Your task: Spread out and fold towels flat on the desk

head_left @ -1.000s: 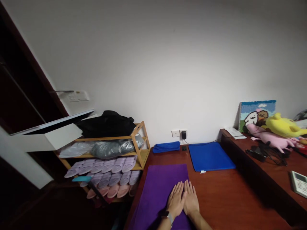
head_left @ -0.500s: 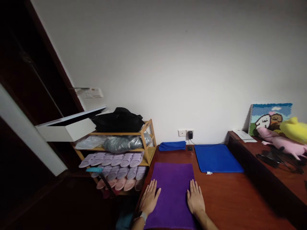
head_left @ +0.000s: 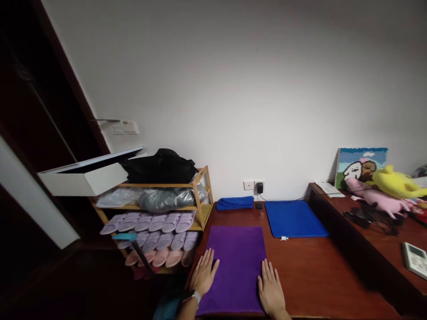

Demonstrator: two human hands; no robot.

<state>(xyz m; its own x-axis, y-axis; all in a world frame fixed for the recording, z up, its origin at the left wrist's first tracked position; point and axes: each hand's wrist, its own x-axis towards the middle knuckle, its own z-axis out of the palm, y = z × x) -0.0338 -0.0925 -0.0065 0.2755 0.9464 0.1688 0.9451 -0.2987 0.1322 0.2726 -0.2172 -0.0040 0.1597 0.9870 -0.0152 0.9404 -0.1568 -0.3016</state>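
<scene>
A purple cloth point(head_left: 236, 266) lies spread flat on the reddish-brown wooden table point(head_left: 303, 275). My left hand point(head_left: 203, 273) rests flat on the cloth's left edge, fingers stretched out, with a watch on its wrist. On the opposite edge lies my right hand point(head_left: 271, 286), palm down with its fingers extended. Neither hand grips anything. Behind the purple cloth, near the wall, is a folded blue cloth point(head_left: 235, 203). A second blue cloth point(head_left: 295, 218), with a white tag on its near edge, lies flat to the right.
Left of the table stands a wooden rack point(head_left: 200, 218) with slippers point(head_left: 160, 221), a black bag point(head_left: 160, 166) and a white box point(head_left: 86, 180). A plugged-in charger point(head_left: 259, 188) is at the wall. The raised right surface holds plush toys point(head_left: 376, 200), cables and a remote point(head_left: 416, 258).
My right hand has slid slightly nearer to me along the cloth's right edge. My left hand stays on the left edge. The view has turned a little to the right.
</scene>
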